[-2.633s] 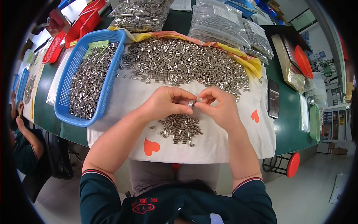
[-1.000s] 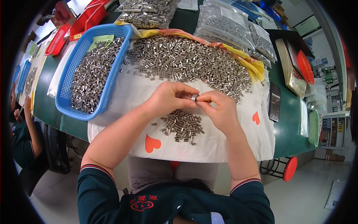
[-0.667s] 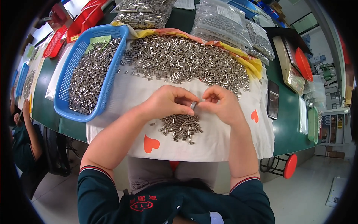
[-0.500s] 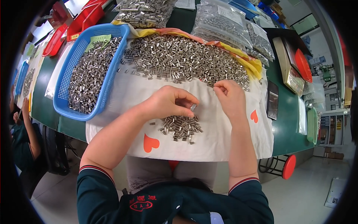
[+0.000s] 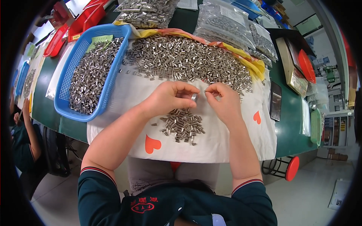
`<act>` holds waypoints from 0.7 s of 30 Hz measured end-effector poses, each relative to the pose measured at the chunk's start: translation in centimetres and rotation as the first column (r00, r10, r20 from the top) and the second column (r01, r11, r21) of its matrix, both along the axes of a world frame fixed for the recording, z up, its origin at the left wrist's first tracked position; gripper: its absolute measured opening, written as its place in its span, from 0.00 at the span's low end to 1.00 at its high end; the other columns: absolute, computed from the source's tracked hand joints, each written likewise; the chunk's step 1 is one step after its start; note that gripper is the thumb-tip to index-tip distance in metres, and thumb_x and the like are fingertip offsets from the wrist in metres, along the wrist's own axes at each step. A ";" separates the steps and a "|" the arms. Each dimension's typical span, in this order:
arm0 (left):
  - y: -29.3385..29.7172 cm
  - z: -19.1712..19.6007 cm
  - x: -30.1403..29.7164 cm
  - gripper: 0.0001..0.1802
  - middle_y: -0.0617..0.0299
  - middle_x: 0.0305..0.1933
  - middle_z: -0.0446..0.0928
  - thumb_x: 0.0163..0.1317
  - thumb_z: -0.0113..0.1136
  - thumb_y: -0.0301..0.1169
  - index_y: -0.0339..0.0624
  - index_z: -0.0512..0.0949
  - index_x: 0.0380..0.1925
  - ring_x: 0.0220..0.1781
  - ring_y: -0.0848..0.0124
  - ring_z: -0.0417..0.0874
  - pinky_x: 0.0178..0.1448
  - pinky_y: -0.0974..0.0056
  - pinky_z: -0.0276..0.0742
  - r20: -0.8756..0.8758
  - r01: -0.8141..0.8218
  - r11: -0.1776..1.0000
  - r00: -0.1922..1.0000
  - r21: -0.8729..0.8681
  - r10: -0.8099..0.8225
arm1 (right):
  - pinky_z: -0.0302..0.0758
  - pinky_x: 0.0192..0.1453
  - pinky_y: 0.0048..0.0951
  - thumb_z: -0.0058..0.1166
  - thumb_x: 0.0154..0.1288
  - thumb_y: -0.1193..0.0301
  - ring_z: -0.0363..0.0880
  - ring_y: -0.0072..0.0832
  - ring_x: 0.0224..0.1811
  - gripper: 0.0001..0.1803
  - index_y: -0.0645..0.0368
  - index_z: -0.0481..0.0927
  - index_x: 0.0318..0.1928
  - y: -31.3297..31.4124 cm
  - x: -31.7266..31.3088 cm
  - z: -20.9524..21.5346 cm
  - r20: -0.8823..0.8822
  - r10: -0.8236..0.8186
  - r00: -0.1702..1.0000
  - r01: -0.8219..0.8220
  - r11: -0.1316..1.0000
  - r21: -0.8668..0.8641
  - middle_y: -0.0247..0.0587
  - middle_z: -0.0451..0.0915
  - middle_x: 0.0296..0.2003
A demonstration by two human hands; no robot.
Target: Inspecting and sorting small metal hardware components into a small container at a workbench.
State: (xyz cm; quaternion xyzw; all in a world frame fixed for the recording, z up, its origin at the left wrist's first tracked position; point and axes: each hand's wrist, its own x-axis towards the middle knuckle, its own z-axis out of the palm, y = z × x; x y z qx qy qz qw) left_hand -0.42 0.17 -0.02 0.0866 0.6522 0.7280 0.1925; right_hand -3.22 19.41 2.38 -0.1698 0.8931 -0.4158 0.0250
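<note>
My left hand (image 5: pixel 171 98) pinches a shiny metal cylinder (image 5: pixel 194 97) between thumb and fingers, above the white cloth. Just to its right is my right hand (image 5: pixel 223 102), its thumb and forefinger pressed together; whatever sits at the tips is too small to make out. The two hands are close but apart. Below my left hand lies a small heap of short metal sleeves (image 5: pixel 183 126). Beyond both hands spreads a much larger pile of similar sleeves (image 5: pixel 184 56) on the cloth (image 5: pixel 211 145).
At the left stands a blue perforated basket (image 5: pixel 61 94) full of metal pieces. Plastic bags of parts (image 5: pixel 224 24) line the back. A dark phone (image 5: pixel 275 101) lies at the right, near a red stool (image 5: pixel 292 168). Another person's arm (image 5: pixel 28 126) shows far left.
My right hand has moved left, from the edge of the large pile toward my left hand. My left hand has shifted slightly up and away from me, still holding the metal cylinder.
</note>
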 end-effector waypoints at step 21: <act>0.3 0.0 0.3 0.17 0.63 0.32 0.78 0.48 0.65 0.23 0.34 0.76 0.40 0.31 0.80 0.76 0.37 0.74 0.74 -0.005 -0.069 0.998 0.998 -0.002 0.069 | 0.70 0.35 0.20 0.58 0.47 0.78 0.74 0.20 0.28 0.06 0.62 0.78 0.30 0.1 1.0 0.8 0.077 0.215 0.974 -0.203 0.970 -0.135 0.33 0.78 0.26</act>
